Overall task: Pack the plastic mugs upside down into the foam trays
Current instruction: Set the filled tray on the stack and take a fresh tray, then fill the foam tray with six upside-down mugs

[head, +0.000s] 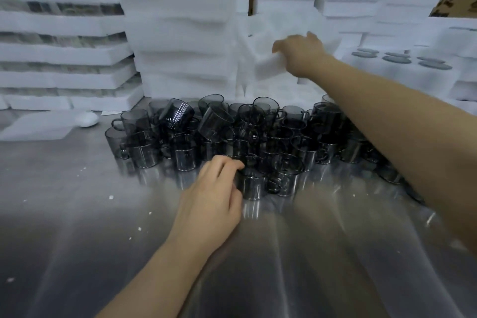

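I am seeing my left hand (214, 188) curling its fingers and thumb around the nearest mug (251, 184), a smoky dark see-through one standing at the front of the pile of mugs (232, 131). The pile is sitting across the middle of the counter (77, 227) towards its far edge. Some mugs are standing upright and others are lying tilted on top.

My right hand (302, 55) is reaching over the pile to the far edge and gripping the edge of a white foam tray (268, 62). This tray is tilted against the stacks of foam trays (180, 33) lining the far side. The hand is blurred, so I am not making out each finger, but the tray is plainly caught in its grasp.

Towards the far right corner, a filled tray (387, 72) is showing round dark mug bottoms facing up in its pockets. Foam crumbs (111, 197) are lying scattered on the left part of the counter.
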